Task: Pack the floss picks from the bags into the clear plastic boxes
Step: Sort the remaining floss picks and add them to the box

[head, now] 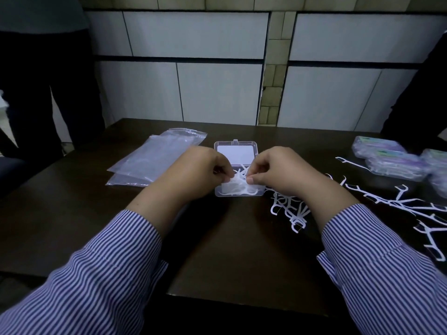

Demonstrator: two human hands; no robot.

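Fingertips of left hand (203,171) and right hand (275,172): curled under, hidden behind knuckles. Floss picks (238,183) between the fingers: tangled, count not readable. Near half of clear box (235,151): partly covered by both hands. Filled boxes (387,158) far right of the fingers: blurred, cut by frame edge. Loose picks (399,201): partly under right wrist, cut off at right.

No legible text on any surface.

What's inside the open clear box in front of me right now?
White floss picks lie in the clear box, both hands pinching some. The hands hide part of it, so no count.
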